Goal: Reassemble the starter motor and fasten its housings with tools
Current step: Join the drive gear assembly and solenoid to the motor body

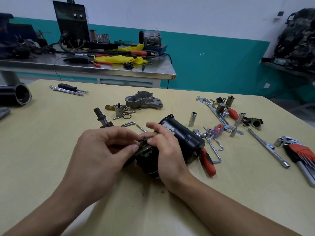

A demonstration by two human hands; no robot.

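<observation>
A black cylindrical starter motor body (184, 135) with a white label lies on the wooden table (51, 150) at the centre. At its near end sits a dark end assembly (148, 160) with a round metal plate (143, 145) on top. My left hand (102, 150) pinches the plate's edge between thumb and fingers. My right hand (165, 150) curls over the assembly, its fingertips on the plate. A grey cast aluminium housing (144, 101) lies further back. A shaft (102, 117), a small plunger with springs (121, 110) and loose bolts (127, 124) lie between.
Sockets (192, 119), wrenches, a red-handled screwdriver (208, 161), a long T-wrench (267, 145) and a hex key set (300, 154) crowd the table's right side. A black-handled screwdriver and rods (69, 89) lie far left. Behind stands a steel bench (102, 68) with cluttered tools.
</observation>
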